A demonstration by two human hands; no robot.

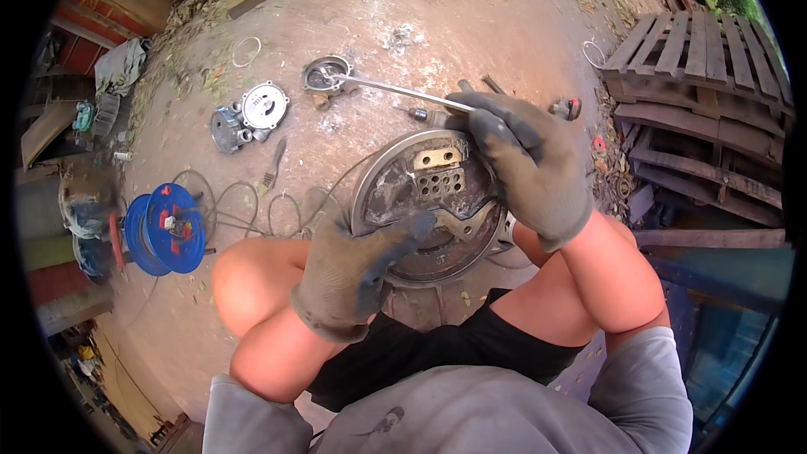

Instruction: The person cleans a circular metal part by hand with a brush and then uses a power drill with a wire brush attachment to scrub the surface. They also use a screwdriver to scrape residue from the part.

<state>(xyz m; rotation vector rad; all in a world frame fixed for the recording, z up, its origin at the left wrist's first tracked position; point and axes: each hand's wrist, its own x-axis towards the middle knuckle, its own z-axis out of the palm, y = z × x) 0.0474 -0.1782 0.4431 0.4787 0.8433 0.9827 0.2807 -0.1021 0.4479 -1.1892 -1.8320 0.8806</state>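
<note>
Left hand (353,273), in a grubby grey work glove, is clamped on the lower-left rim of a round metal drum plate (429,206), thumb lying across its face toward the middle, so the plate sits propped up between the knees right in front of the person. Right hand (525,168), gloved too, is closed around the handle end of a long metal tool (395,90) just above the plate's top edge; the shaft runs away up and to the left of that hand. On the plate, right under the right hand's fingers, there's a pale rectangular block with a grid of holes (439,178), and a curved shoe-like piece sits just past the left thumb. The far tip of the tool rests in a small round metal dish (324,74) lying on the dirt ground, well out from both hands. Further left of that there's a grey engine-type casting with a round cover (250,113). Off to the left of the left hand a blue cable reel (164,227) stands on the ground with loose wire loops trailing toward the plate. To the right of the right hand is a stack of wooden pallets (702,88).
</note>
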